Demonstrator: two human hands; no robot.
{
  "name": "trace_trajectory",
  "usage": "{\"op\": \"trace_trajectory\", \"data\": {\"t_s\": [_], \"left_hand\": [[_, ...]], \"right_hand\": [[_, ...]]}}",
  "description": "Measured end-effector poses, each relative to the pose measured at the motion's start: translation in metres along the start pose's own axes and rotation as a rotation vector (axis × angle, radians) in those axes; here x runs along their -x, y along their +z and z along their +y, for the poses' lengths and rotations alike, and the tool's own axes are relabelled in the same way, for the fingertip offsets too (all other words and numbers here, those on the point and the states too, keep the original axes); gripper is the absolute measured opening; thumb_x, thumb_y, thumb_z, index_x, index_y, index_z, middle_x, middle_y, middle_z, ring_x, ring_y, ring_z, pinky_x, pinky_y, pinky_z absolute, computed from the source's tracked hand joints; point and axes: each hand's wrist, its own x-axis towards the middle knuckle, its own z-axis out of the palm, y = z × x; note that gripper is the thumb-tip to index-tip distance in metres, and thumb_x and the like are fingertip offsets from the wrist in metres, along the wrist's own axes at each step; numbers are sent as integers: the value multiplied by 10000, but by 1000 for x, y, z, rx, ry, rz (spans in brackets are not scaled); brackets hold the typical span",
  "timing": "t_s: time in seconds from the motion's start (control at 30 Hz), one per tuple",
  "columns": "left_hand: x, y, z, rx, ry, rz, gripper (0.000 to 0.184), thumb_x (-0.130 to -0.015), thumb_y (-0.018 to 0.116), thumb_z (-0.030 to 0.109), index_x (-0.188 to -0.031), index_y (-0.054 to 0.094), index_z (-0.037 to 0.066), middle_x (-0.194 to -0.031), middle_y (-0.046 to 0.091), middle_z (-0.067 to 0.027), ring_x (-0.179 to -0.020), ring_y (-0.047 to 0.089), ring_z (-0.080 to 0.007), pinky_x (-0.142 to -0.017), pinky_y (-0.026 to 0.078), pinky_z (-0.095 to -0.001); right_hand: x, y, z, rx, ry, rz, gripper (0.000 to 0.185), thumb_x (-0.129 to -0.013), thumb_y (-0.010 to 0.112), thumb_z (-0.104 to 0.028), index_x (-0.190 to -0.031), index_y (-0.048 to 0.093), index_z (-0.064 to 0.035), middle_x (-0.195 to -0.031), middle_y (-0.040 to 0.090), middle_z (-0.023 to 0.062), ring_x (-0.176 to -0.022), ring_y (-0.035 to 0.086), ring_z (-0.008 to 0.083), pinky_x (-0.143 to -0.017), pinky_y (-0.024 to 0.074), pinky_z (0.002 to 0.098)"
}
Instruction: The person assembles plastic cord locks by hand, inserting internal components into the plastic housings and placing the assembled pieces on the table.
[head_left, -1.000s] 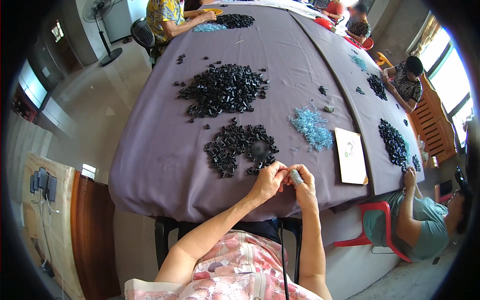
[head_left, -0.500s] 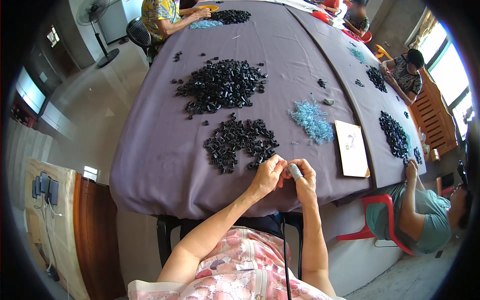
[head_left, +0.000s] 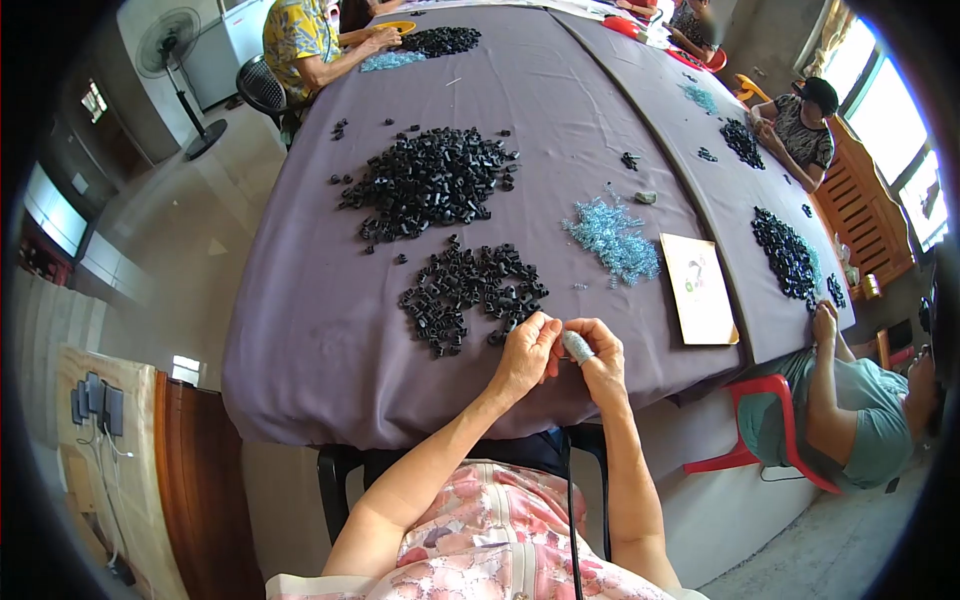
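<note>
At the near edge of the cloth, my left hand [head_left: 525, 354] is closed, thumb and fingertips pinched together. Close on its right is my right hand [head_left: 600, 362], its fingers curled in and a pale grey wrap [head_left: 577, 347] around the thumb. Whatever small piece they may hold is hidden by the fingers. A loose heap of small black plastic parts [head_left: 470, 292] lies just beyond my left hand, with a larger heap of the same black parts [head_left: 432, 180] behind it. Further up on the right is a pile of small clear-blue pieces [head_left: 612, 240], too fine to make out singly.
A purple-grey cloth [head_left: 310, 300] covers the long table. On it lie a flat pale board [head_left: 698, 290] and a small greenish lump [head_left: 646, 198]. Co-workers sit along both sides with their own piles, one in a red chair [head_left: 765, 425]. A fan [head_left: 180, 80] stands at left.
The whole view has shifted slightly with my head. My hands stay close together in front of the near heap, fingers still pinched. The piles look the same.
</note>
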Motion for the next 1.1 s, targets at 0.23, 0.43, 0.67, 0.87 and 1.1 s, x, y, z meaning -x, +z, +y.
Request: {"op": "trace_trajectory", "data": {"t_s": [0.23, 0.43, 0.67, 0.87, 1.1], "left_hand": [[0, 2, -1, -14, 17, 46, 278, -949, 454, 231, -749, 499, 43, -534, 523, -16, -361, 442, -65, -310, 314, -210], [1, 2, 4, 21, -20, 18, 242, -936, 478, 229, -782, 518, 46, -593, 545, -17, -392, 449, -56, -327, 319, -207], [87, -28, 134, 192, 204, -779, 265, -871, 554, 170, -650, 547, 24, -622, 547, -56, -507, 504, -124, -477, 408, -264], [130, -38, 158, 471, 411, -1498, 240, -874, 550, 185, -689, 552, 32, -628, 556, -54, -514, 513, -130, -479, 413, -266], [136, -37, 150, 466, 396, -1623, 216, -877, 546, 203, -735, 557, 41, -635, 565, -53, -522, 525, -138, -482, 419, -268]], "right_hand": [[2, 2, 5, -9, -32, -24, 101, -845, 522, 29, -934, 562, 6, -772, 599, 26, -720, 558, 85, -684, 459, 229], [2, 5, 7, 108, -89, 139, 134, -832, 481, 56, -921, 550, -17, -753, 573, 10, -684, 538, 78, -634, 456, 224], [2, 4, 7, 141, -81, 116, 153, -797, 520, 42, -933, 555, -17, -731, 551, 24, -658, 514, 92, -613, 431, 234], [2, 4, 9, 189, -99, 108, 142, -782, 545, 35, -917, 562, -6, -758, 582, 58, -707, 546, 122, -656, 439, 243], [3, 4, 8, 205, -111, 95, 139, -779, 553, 29, -912, 565, -7, -767, 591, 70, -728, 563, 141, -678, 446, 254]]}}
